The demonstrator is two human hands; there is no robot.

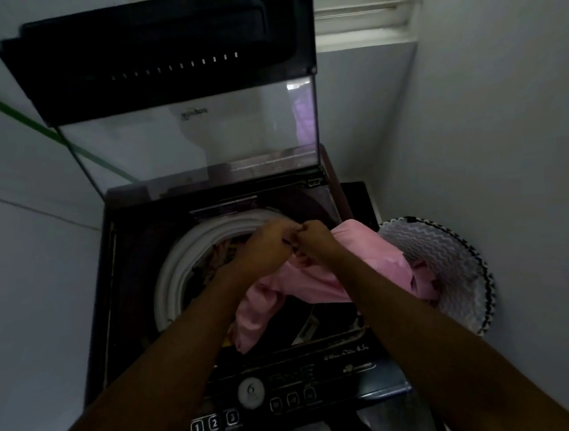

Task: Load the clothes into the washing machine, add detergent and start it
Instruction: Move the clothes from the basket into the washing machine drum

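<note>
Pink garment [316, 281] bunched over the washing machine [221, 375] drum, pinched by left hand [271, 242] and right hand [316, 240]; its tail toward the basket [453, 269] at three o'clock may snag outside.

Pink against black here.
Pink garment [320, 281], black washing machine [118, 298] with white drum rim [177, 259], black-and-white zigzag laundry basket [452, 259].

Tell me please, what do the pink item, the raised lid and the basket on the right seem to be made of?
The pink garment: soft woven or knit fabric, matte; it folds and drapes over the tub's edge.
The lid: its lower panel looks like clear glass or plastic, since the wall shows through it; its upper part is dark and opaque, probably plastic.
The basket: probably woven fibre or plastic with a zigzag pattern; too dim to tell.
</note>
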